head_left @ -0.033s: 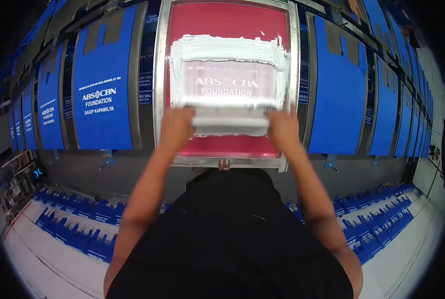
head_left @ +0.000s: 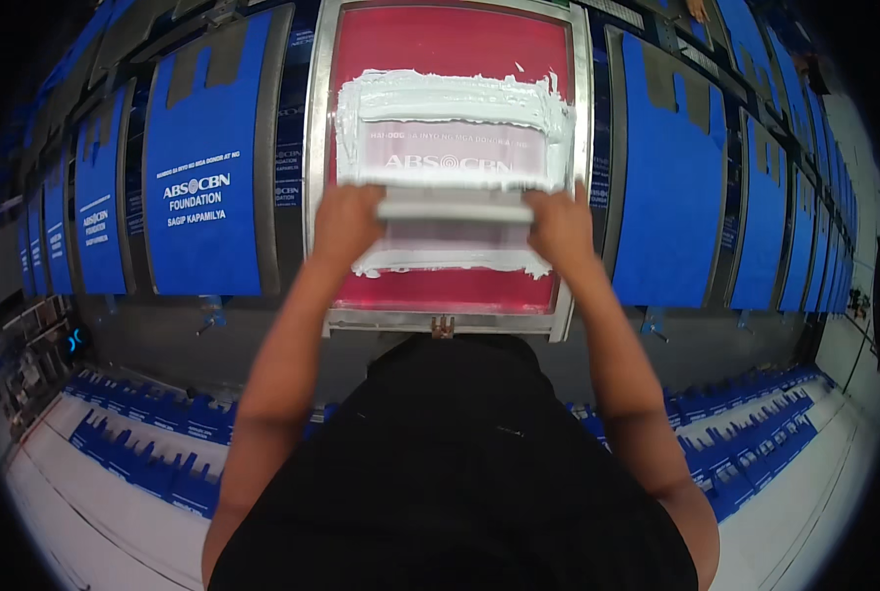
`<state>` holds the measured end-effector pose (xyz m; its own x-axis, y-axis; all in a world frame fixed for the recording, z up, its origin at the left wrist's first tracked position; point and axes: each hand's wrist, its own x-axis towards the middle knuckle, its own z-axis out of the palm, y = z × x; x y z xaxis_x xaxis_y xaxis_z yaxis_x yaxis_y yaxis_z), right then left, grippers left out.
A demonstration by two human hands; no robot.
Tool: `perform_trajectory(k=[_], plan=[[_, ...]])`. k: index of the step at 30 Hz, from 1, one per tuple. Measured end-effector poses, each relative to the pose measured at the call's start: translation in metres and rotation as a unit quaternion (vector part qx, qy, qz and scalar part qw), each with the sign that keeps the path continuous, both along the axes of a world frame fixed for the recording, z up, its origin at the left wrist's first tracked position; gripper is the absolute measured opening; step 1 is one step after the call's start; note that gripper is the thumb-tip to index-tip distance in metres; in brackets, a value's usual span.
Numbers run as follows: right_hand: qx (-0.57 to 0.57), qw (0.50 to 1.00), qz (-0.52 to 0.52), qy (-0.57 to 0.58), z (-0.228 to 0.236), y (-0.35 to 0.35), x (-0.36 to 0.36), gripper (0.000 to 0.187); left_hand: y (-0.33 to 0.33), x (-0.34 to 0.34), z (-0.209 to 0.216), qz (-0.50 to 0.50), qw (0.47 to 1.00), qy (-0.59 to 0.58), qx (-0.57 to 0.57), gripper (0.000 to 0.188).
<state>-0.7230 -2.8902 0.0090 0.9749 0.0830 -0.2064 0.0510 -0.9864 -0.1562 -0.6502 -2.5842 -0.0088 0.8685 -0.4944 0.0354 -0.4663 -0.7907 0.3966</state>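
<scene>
White Print on Red and Blue

At twelve o'clock, the red screen (head_left: 450, 44) bears a small line above larger capitals and a ringed emblem, cut off by the pale bar (head_left: 455, 211). At ten, a blue bag (head_left: 203, 143) carries four white lines and a round emblem. Print on floor bags (head_left: 149, 475) at eight is too small.

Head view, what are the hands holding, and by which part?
A screen-printing squeegee, by its two ends: left hand on the left end, right hand on the right.
</scene>
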Motion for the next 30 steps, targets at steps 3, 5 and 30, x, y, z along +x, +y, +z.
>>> perform_trajectory(k=[3, 5, 30], plan=[[-0.075, 0.997, 0.02, -0.024, -0.012, -0.022, 0.097, 0.035, -0.02, 0.098, -0.001, 0.004, 1.0, -0.004, 0.03, 0.021], [-0.017, 1.0, 0.015, -0.007, 0.0, -0.038, 0.127, 0.036, -0.038, 0.124, 0.031, 0.003, 0.995, 0.055, 0.086, 0.033], [-0.001, 0.997, 0.043, 0.059, 0.059, -0.038, 0.19, 0.054, -0.015, 0.133, 0.053, 0.074, 0.976, -0.203, -0.005, 0.061]])
